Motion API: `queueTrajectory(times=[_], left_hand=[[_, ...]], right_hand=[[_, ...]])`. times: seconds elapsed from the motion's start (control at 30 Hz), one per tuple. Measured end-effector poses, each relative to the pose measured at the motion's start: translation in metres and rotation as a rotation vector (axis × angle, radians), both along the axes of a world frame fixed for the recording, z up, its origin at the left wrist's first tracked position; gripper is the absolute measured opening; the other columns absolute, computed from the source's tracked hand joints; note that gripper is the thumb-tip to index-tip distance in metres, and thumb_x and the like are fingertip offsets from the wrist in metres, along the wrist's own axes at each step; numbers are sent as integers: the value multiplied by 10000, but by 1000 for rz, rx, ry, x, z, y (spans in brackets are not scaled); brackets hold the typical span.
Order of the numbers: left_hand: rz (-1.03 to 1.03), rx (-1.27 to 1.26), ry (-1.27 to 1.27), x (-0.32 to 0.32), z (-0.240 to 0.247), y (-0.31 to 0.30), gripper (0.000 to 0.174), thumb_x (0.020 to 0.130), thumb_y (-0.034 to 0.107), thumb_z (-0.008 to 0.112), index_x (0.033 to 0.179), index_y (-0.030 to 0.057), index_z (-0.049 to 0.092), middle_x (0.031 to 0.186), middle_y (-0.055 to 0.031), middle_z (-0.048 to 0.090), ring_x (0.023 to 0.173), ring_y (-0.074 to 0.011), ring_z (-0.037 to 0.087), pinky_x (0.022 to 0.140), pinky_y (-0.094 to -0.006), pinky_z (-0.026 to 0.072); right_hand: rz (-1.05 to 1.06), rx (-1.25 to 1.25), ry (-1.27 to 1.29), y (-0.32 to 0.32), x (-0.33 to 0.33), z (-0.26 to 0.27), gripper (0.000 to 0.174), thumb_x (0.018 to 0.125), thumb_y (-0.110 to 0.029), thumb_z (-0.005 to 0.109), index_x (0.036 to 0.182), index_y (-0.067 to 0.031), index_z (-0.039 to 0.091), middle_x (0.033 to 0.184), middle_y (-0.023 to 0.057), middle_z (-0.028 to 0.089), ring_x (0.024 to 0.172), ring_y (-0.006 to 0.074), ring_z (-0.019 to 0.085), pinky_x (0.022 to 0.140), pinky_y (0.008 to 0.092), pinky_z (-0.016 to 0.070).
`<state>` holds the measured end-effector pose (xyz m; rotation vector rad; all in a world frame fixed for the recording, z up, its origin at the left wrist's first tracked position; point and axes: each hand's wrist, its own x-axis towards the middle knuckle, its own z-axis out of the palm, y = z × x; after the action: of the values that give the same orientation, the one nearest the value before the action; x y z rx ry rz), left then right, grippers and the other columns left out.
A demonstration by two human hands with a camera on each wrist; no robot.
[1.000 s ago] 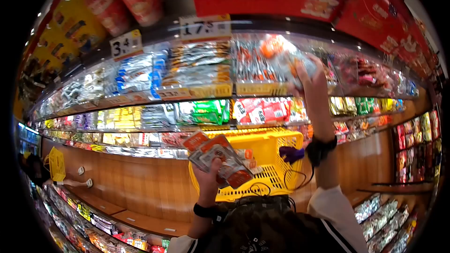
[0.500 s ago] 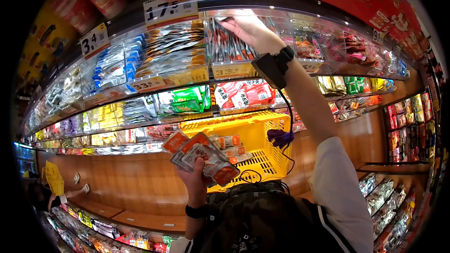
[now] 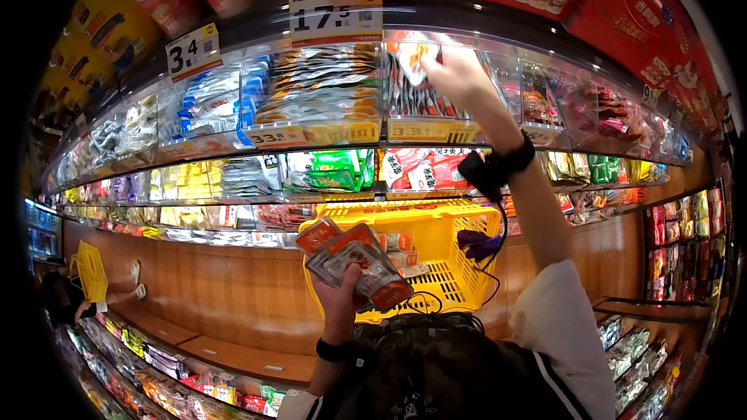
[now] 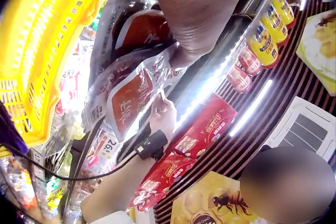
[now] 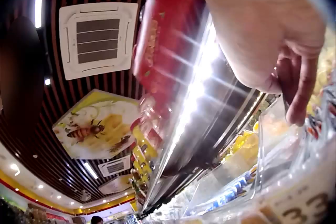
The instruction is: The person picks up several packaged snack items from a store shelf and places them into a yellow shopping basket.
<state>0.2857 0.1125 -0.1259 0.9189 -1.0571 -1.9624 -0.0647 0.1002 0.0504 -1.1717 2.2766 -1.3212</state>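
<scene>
In the head view my left hand point(image 3: 339, 305) grips a fan of several flat snack packets point(image 3: 366, 268) with orange-red and clear wrapping, thumb across their front. The left wrist view shows these packets point(image 4: 131, 100) close up, hanging below the fingers. My right hand point(image 3: 465, 78) is up at a clear shelf bin point(image 3: 424, 128), pinching a white and orange snack packet point(image 3: 412, 61) above the upright packets in it. In the right wrist view the right hand point(image 5: 273, 35) has its fingers curled at the bin; most of its packet is hidden there.
A yellow shopping basket point(image 3: 475, 288) stands below the shelves, with several orange-and-white packets point(image 3: 401, 245) inside and a purple item point(image 3: 478, 245) at its right side. Price signs point(image 3: 336, 19) hang along the upper shelf edge. At far left is another person beside a yellow basket point(image 3: 92, 272).
My right hand went from holding a packet before the shelf to reaching inside the bin, and now shows a white and orange packet there. The left hand keeps its packets.
</scene>
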Motion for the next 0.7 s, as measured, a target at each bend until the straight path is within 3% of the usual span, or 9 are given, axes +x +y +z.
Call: queueTrajectory(times=[0.23,0.3,0.37,0.43,0.47,0.5,0.57,0.63,0.7], left_hand=[[-62,-34,-3,-5,-9,0,558,883,103,754,1321,33,415,1194,-108,613,1049,-179,647,878,-340,565],[-95,-91,-4,-5,-8,0,562,884,108,756,1323,37,413,1198,-110,616,1060,-178,647,883,-338,566],[-88,-90,-9,-5,-5,1,560,883,109,757,1321,37,414,1199,-110,616,1060,-179,648,883,-337,566],[-84,-88,-11,-5,-6,1,558,883,109,757,1319,38,416,1200,-110,616,1061,-180,649,884,-337,567],[-80,-96,-9,-5,-9,2,561,882,106,758,1320,38,414,1200,-110,616,1061,-181,649,885,-336,567],[-79,-105,-8,-4,-11,2,564,881,104,758,1321,39,412,1200,-110,616,1061,-183,649,887,-336,566],[-80,-104,-4,-4,-9,2,567,879,102,760,1322,40,411,1199,-110,615,1059,-183,648,886,-335,567],[-83,-103,0,-4,-8,3,571,878,101,761,1323,42,409,1198,-110,614,1057,-182,648,886,-333,567],[-101,-99,10,-3,-7,4,582,878,96,758,1334,44,401,1209,-105,604,1069,-175,634,910,-336,554]], right_hand=[[117,68,263,12,48,-10,605,972,-177,576,1451,117,351,712,209,656,581,211,620,570,347,483],[46,-35,244,14,47,-11,561,934,-174,580,1363,151,420,644,274,606,550,401,613,579,467,487],[47,-64,307,9,29,-27,537,934,-147,566,1354,157,428,642,276,604,556,405,616,586,474,489],[-6,-42,253,4,22,-24,548,962,-144,583,1415,111,411,700,191,646,584,186,616,548,345,466],[-51,-121,247,1,19,-22,511,962,-145,581,1386,109,448,698,151,665,580,139,604,516,328,439],[-64,-147,242,-7,0,-29,276,944,-162,552,1064,73,631,682,215,654,575,293,638,590,393,508],[-63,-249,-24,-27,-32,-41,286,954,-196,571,1086,48,644,770,147,720,626,248,670,617,378,525],[-13,-165,-131,-35,-54,-41,401,962,-302,581,1158,41,647,1022,183,738,878,297,713,816,395,545],[-126,312,283,-40,-66,-42,545,951,-467,595,1343,-88,603,1249,189,668,1124,294,661,916,384,524]])
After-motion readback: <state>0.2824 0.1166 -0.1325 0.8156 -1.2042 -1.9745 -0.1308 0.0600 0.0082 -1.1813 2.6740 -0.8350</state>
